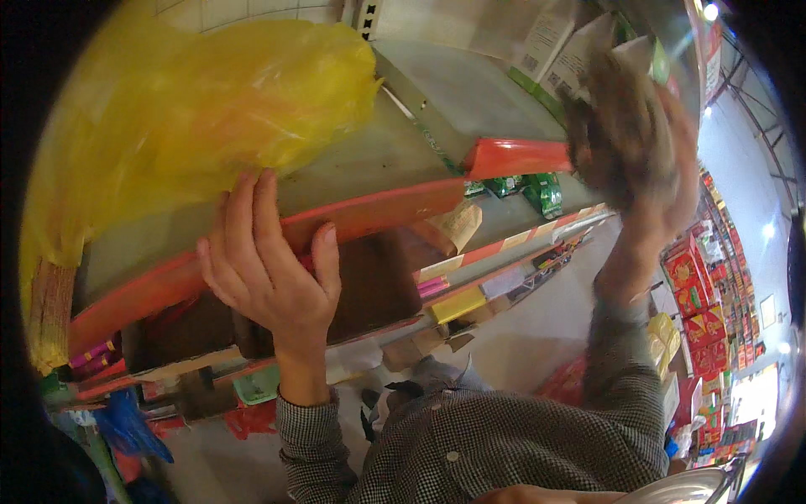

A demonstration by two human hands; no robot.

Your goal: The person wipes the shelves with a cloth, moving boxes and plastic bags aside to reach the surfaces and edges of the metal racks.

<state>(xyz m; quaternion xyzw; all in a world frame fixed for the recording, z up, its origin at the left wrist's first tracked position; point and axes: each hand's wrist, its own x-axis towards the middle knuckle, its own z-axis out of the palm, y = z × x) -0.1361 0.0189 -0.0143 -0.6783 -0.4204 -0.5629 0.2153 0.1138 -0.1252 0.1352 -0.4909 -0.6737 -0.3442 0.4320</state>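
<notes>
My left hand (271, 271) lies over the red front strip (390, 205) of a grey shelf (352, 157), thumb spread from the fingers. Its fingertips meet the lower edge of a crumpled yellow plastic bag (252, 94), or nearly so; contact is hard to tell. Something orange shows faintly through the bag. Off to the right, my raised right hand (680, 164) holds a bunched grey-brown cloth (620, 132), blurred and hiding most of the fingers. Behind the cloth stand white and green cartons (548, 57) bearing print.
Green packets (543, 194) and a tan paper packet (463, 223) sit on a lower shelf level. Dark brown boxes (371, 290) are under the red strip. Bundled thin sticks (50, 309) stand at far left. Red cartons (689, 277) line shelving across the aisle.
</notes>
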